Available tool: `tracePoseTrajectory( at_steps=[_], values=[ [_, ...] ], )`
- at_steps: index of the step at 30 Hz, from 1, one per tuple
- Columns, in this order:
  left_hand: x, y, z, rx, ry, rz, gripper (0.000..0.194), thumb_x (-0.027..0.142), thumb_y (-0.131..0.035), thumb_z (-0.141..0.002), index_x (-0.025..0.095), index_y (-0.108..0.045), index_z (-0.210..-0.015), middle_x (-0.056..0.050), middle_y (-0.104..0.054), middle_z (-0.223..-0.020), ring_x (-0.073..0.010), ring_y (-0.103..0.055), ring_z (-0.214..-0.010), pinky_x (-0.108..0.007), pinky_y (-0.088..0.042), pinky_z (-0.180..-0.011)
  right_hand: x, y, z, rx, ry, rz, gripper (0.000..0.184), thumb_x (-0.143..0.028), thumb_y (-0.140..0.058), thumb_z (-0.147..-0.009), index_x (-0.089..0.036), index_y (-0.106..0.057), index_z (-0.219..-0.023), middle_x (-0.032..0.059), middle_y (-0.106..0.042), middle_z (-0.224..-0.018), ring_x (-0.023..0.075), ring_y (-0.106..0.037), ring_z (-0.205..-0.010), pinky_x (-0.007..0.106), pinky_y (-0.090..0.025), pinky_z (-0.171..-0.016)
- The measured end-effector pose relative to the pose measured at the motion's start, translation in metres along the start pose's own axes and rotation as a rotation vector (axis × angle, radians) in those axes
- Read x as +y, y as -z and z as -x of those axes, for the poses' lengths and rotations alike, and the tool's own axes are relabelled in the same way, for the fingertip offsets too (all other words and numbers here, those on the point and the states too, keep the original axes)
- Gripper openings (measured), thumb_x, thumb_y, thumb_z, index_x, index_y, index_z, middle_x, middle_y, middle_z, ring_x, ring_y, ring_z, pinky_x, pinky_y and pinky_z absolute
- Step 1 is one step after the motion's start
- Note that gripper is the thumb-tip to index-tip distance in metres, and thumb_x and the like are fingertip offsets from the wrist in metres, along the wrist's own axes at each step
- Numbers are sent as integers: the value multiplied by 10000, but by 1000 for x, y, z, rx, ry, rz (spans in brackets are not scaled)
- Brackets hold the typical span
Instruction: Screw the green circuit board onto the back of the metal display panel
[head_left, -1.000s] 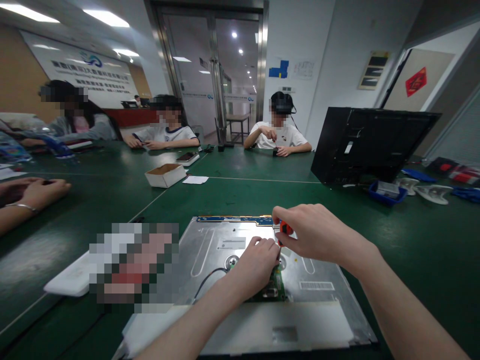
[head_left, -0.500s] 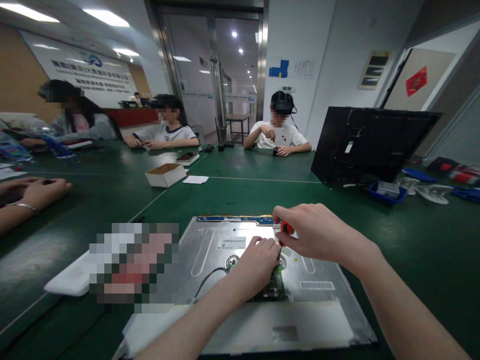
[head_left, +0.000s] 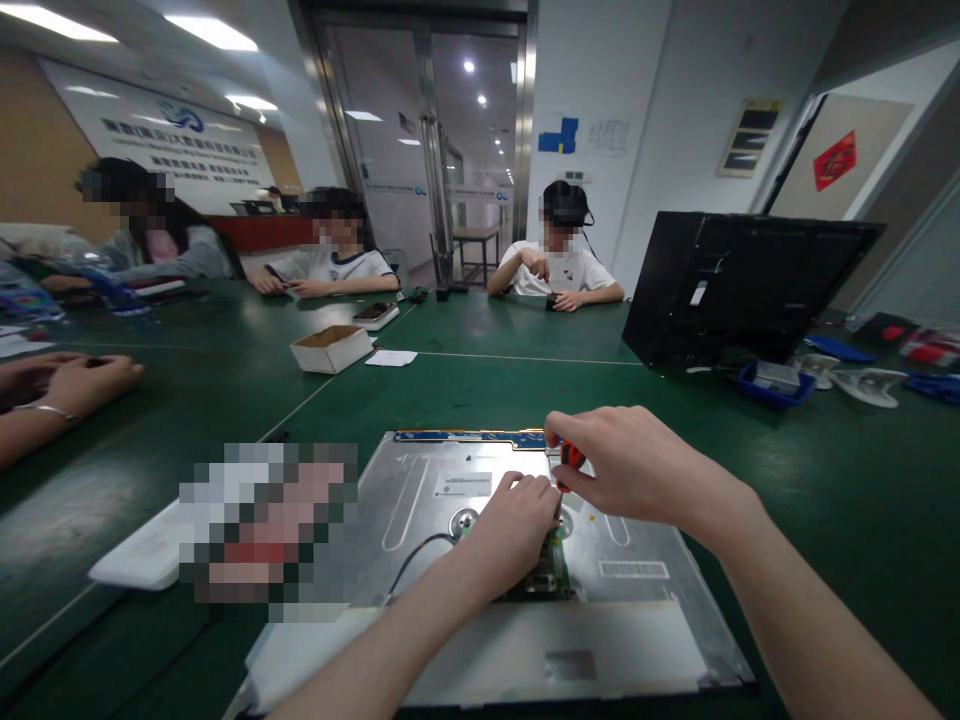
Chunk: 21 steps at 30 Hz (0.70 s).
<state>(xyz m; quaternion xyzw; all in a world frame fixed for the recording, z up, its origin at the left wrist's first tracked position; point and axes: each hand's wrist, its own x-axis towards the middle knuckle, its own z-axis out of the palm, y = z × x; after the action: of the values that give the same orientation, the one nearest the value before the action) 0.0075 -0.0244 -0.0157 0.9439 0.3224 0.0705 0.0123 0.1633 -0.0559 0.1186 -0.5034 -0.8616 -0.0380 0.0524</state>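
Note:
A flat silver display panel (head_left: 645, 545) lies back side up on the green table in front of me. My right hand (head_left: 637, 455) is closed around the red and black handle of a screwdriver (head_left: 572, 456), held upright over the panel's middle. Beside the screwdriver's lower end, my left hand (head_left: 514, 525) rests with curled fingers; what they pinch is hidden. Under that hand a green circuit board (head_left: 553, 575) partly shows, and a black cable (head_left: 414, 562) runs out to its left. Along the panel's far edge sits a narrow blue circuit strip (head_left: 457, 438).
Left of the panel lies a white object (head_left: 142, 550), partly blurred out. A small open box (head_left: 331, 350) stands farther back. At right are a black monitor housing (head_left: 735, 285) and a blue tray (head_left: 776, 390). Several people sit around the table; one person's hands (head_left: 90, 385) are at left.
The screwdriver handle has turned slightly within my right hand. Both hands stay in almost the same place, and the panel has not moved.

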Motion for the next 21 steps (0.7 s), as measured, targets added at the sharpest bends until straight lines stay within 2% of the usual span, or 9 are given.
tracePoseTrajectory(
  at_steps=[5,10,17,21],
  values=[
    [1,2,1,9,13,19,194,-4,-484,-824,180,-530,-860,-59,-635,-932,-239,-596,-948,-393,-385,-923,0,-1,-2,-6,-56,87,109,-325,-572,-867,-229,-568,-919,21,-671,-740,174,-600,-624,273,-193,-503],
    [0,1,1,20,16,26,159,29,-483,-857,176,-539,-878,-61,-639,-948,-234,-597,-937,-388,-388,-915,2,0,0,-20,-33,16,91,-269,-584,-859,-224,-552,-932,7,-677,-785,166,-610,-663,268,-228,-511],
    [-2,-5,-1,37,-9,-4,125,61,-523,-868,162,-554,-936,-66,-640,-958,-247,-593,-940,-391,-388,-894,3,2,3,-36,41,-91,160,-194,-570,-833,-225,-536,-986,3,-689,-866,165,-613,-728,269,-288,-556],
    [-3,-7,0,58,-24,-12,135,50,-529,-861,158,-559,-938,-63,-645,-956,-245,-594,-927,-386,-392,-882,3,2,3,-20,12,-46,134,-219,-574,-829,-222,-539,-958,5,-683,-823,171,-608,-695,271,-275,-541]
  ],
)
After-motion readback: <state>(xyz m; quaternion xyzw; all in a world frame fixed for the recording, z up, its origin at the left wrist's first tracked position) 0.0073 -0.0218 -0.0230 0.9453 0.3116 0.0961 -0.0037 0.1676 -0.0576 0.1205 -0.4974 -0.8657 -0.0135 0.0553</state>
